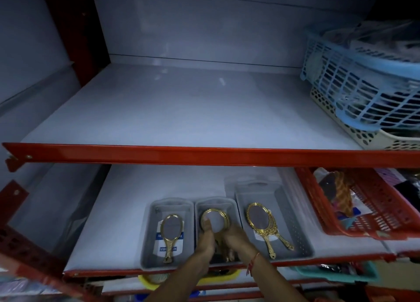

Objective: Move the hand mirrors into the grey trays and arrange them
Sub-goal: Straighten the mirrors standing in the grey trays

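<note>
Gold round mirrors point(214, 220), between both hands point(221, 237)

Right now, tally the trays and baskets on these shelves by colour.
Grey trays: 3
Blue basket: 1
Cream basket: 1
Red basket: 1
Teal basket: 1, only partly in view
Total: 7

Three trays point(293, 229) side by side on lower shelf point(109, 245), mirrors point(261, 222) inside each
</note>
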Tool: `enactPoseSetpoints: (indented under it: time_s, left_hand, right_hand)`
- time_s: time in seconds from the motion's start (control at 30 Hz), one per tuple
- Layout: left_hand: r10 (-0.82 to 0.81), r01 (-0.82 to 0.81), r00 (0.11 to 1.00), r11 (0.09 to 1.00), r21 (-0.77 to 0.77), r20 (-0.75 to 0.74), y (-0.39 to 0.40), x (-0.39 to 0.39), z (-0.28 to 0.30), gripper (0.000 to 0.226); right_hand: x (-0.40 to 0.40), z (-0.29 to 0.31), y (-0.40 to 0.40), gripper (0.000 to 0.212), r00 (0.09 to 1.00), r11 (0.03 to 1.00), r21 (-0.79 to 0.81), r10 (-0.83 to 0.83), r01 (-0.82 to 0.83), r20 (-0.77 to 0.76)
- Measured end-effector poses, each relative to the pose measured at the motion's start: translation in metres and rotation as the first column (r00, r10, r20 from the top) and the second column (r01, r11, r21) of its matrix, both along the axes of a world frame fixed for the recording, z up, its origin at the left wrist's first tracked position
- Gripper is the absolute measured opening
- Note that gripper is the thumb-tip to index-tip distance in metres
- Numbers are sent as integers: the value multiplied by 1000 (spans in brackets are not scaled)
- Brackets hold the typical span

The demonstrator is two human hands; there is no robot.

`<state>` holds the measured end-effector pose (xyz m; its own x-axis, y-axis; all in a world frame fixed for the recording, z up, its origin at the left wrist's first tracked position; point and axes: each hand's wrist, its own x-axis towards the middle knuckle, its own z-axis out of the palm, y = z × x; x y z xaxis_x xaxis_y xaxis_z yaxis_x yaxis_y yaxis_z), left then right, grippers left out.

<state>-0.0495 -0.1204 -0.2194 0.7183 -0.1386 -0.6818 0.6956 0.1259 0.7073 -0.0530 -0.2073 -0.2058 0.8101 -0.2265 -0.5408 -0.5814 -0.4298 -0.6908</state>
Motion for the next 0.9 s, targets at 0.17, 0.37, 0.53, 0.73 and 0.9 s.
enactPoseSetpoints:
  time_s: [0.17,0.37,0.53,0.73,0.9]
  left_hand:
    - [68,-68,998,997,-18,-8,-2,6,-1,68]
    - [1,0,999,1000,28,-46,0,7,-4,75]
    - [-7,14,998,995,95,-70,1,4,-1,77]
    - [-30,34,998,996,81,-58,3,3,0,72]
    - [-50,56,997,990,127,-52,3,0,6,71]
  right_hand:
    - [3,-5,-13,10,995,983,166,-65,77,-77]
    - [2,-6,-13,17,974,942,273,-154,196,-169]
    - [-1,-7,-10,27,961,916,324,-172,238,-217]
    - [-3,-7,-8,34,950,917,304,-182,258,-255]
    - [-1,-3,-11,30,952,907,335,-176,256,-251]
